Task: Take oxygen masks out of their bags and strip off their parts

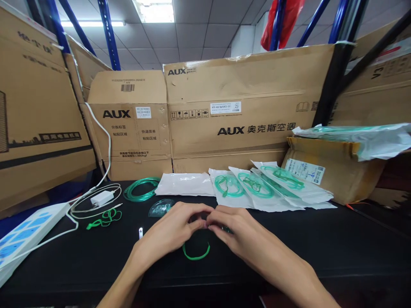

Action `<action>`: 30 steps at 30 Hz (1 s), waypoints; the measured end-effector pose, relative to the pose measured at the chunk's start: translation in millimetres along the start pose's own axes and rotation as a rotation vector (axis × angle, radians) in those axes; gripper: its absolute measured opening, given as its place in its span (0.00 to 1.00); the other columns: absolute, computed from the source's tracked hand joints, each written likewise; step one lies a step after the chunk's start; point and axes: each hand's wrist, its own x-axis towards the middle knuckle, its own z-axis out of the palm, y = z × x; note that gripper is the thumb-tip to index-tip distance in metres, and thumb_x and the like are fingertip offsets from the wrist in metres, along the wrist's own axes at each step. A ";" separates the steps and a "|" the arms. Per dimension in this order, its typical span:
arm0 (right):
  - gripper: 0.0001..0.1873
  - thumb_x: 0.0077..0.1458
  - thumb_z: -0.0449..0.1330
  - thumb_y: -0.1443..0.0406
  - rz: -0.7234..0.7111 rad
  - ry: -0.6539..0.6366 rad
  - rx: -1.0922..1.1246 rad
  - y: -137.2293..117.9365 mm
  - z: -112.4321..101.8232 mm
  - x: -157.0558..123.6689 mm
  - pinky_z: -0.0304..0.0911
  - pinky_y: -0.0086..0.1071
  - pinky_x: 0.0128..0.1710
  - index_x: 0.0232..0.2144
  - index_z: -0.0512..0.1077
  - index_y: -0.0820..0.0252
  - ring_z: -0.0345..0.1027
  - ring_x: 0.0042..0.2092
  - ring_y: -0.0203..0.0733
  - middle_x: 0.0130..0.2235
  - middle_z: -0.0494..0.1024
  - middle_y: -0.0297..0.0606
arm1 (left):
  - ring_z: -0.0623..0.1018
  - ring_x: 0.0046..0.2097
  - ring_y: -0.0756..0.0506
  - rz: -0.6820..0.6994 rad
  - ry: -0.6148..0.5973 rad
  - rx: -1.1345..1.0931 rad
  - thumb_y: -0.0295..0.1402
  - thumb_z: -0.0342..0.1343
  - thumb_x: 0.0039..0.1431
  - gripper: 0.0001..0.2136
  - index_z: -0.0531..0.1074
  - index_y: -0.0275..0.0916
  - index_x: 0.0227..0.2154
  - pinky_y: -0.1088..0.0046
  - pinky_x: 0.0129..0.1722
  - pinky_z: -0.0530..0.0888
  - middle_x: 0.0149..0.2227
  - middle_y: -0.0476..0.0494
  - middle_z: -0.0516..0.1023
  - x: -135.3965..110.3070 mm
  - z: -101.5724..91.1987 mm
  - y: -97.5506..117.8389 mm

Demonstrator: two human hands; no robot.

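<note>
Strap (196, 258), green, likely light and stretchy — best gripped near an end — is curving near your left hand (180, 223) and right hand (236, 223), both pinching narrowly, contents hidden.

Fingers (196, 208) of left hand (180, 222) and right hand (236, 220) hide what's between their tips, clear curved plastic piece (158, 208) part-covered by left hand, white-and-blue power strip (53, 216) cut at left edge, white rectangular carton sticker (143, 112) print too small.
</note>
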 end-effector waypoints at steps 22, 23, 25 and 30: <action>0.28 0.68 0.57 0.52 0.363 -0.256 -0.144 32.5 -16.5 -10.4 0.57 0.52 0.66 0.66 0.66 0.50 0.63 0.66 0.56 0.64 0.71 0.45 | 0.80 0.46 0.45 0.028 0.113 -0.019 0.38 0.57 0.71 0.08 0.81 0.50 0.44 0.72 0.47 0.70 0.44 0.55 0.84 4.4 -1.3 1.7; 0.27 0.68 0.58 0.53 0.352 -0.265 -0.133 32.5 -15.8 -9.5 0.59 0.51 0.65 0.65 0.68 0.51 0.65 0.65 0.56 0.63 0.73 0.45 | 0.80 0.45 0.46 0.025 0.117 -0.026 0.38 0.57 0.71 0.08 0.81 0.50 0.43 0.72 0.45 0.70 0.44 0.55 0.85 4.2 -1.6 2.5; 0.24 0.67 0.58 0.56 0.336 -0.250 -0.111 33.7 -15.0 -8.0 0.61 0.50 0.63 0.62 0.71 0.53 0.67 0.63 0.55 0.60 0.76 0.46 | 0.80 0.43 0.46 0.011 0.125 -0.028 0.38 0.56 0.71 0.08 0.82 0.49 0.42 0.73 0.43 0.70 0.42 0.56 0.85 3.7 -2.3 4.3; 0.24 0.67 0.57 0.50 0.339 -0.008 -0.033 37.3 -20.3 0.3 0.60 0.50 0.64 0.60 0.73 0.49 0.66 0.64 0.56 0.59 0.78 0.41 | 0.79 0.37 0.47 -0.039 0.159 -0.039 0.40 0.57 0.70 0.09 0.83 0.49 0.41 0.73 0.37 0.69 0.36 0.56 0.85 4.7 -3.3 6.1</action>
